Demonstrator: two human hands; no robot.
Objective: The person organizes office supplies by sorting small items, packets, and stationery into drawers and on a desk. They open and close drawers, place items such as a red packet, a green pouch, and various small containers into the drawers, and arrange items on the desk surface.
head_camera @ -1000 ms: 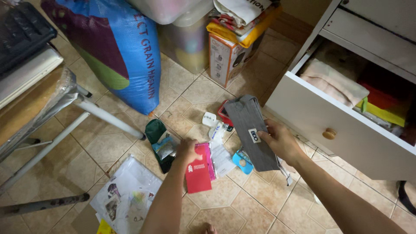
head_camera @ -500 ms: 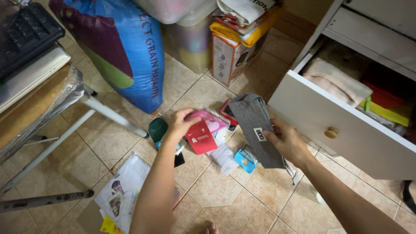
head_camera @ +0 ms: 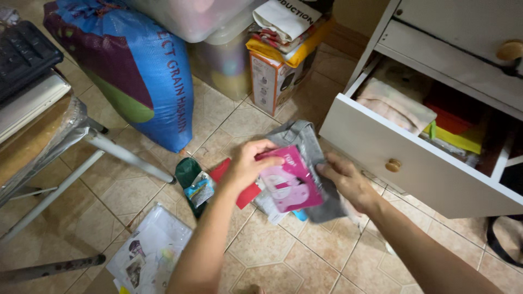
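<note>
Above the tiled floor (head_camera: pixel 272 256), near the open white drawer (head_camera: pixel 414 163), the left hand (head_camera: pixel 248 163) pinches a pink packet (head_camera: pixel 291 185) with a red booklet (head_camera: pixel 239 188), laying them on the grey pouch (head_camera: pixel 305 144) gripped by the right hand (head_camera: pixel 343 179). I judge the 3 items are being gathered; next, 1 firm common grip is needed.

A single camera, worn on the person's head, looks steeply down at a tiled floor (head_camera: pixel 305 256) from standing or crouching height. Both forearms enter from the bottom edge and meet near the middle of the frame, close to the lens. The view faces slightly forward: a blue sack (head_camera: pixel 131 71) fills the upper left, an open white drawer (head_camera: pixel 403 158) the right. No second view shares the scene.
</note>
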